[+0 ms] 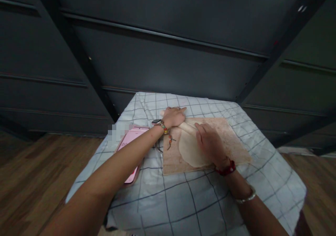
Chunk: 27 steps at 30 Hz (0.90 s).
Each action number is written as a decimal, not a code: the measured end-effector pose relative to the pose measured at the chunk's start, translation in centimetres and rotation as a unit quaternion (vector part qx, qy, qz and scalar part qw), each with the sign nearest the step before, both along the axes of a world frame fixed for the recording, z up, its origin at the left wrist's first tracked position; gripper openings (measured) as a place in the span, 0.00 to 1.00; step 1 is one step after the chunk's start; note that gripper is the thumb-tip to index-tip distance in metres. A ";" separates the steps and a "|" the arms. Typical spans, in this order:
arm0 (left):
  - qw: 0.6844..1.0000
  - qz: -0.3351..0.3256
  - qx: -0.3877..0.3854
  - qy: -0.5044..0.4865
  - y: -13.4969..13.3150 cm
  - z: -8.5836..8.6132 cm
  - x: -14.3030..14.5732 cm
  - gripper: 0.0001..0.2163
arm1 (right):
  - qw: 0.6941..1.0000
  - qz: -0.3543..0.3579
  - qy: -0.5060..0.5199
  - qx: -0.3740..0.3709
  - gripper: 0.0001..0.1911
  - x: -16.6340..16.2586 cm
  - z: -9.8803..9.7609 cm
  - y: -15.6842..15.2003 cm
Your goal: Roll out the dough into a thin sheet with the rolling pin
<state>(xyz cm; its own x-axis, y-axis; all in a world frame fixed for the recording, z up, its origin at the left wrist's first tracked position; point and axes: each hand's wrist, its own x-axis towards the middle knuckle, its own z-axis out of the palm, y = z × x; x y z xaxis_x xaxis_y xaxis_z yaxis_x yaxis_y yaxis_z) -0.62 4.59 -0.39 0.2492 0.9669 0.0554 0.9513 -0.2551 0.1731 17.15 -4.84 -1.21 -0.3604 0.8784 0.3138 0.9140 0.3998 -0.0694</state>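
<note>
A rolling pin lies slantwise across a flat round of pale dough on a wooden board. My left hand is closed over the pin's far left end, with a finger sticking out to the right. Lower and to the right, my right hand rests over the pin's other end and hides it, along with part of the dough. Its fingertips press on the pin. How far the fingers wrap underneath is hidden.
A white checked cloth covers the small table. On the left, under my left forearm, lies a pink phone. The bracelet's orange cord hangs over the board. A dark panelled wall stands behind the table.
</note>
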 end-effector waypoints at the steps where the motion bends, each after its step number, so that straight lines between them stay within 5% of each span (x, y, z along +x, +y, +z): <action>1: 1.000 0.000 0.002 0.002 -0.1 0.0 0.0 0.19 | 1.000 -0.004 -0.007 -0.001 0.22 -0.1 0.0 -0.2; 21: 0.998 -0.022 0.037 0.051 -3.1 0.1 -2.3 0.21 | 0.997 -0.032 -0.058 0.041 0.26 -3.8 0.0 -5.1; 27: 0.999 0.008 0.026 0.038 -2.2 0.4 -1.4 0.18 | 0.996 0.046 -0.073 0.010 0.29 -1.5 1.3 -3.3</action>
